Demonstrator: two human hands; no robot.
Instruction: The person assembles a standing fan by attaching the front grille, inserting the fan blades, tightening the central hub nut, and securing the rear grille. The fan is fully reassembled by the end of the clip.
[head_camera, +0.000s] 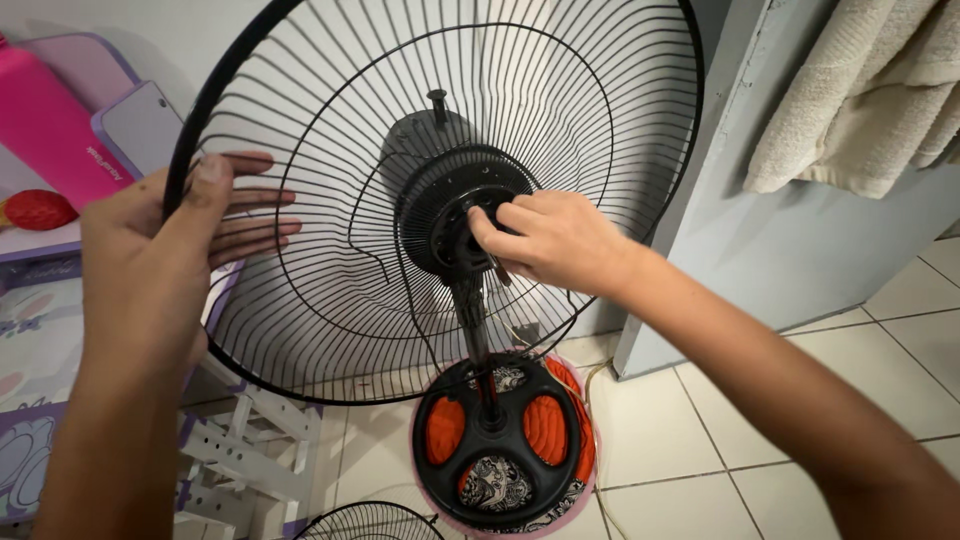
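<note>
Base (500, 440) of a standing fan sits nearest, low centre on the tiled floor (720, 420): a black spoked disc over orange and patterned fabric. A second wire grille (370, 522) shows only in part at the bottom edge, left of the base. From the base a thin black pole (473, 330) rises to the motor hub (450, 205).

The rear guard (330, 300), a dished cage of thin black wires with a heavier outer rim, is mounted around that hub and fills the upper centre of the view. It is judged light but springy; single wires would bend under a pinch, so the rim and the hub are the sound places to take hold.

The left hand (160, 260) rests on the rim at the left, palm against it, fingers straight and slightly spread across the wires, not clenched. The right hand (545, 240) is at the hub, fingertips pinched on a black ring nut (480, 215) around the shaft (437, 100); the nut appears small, hard and smooth.

Farther left stand a white rack (240, 440) and pink items (50, 130); a beige towel (860, 90) hangs far right.
</note>
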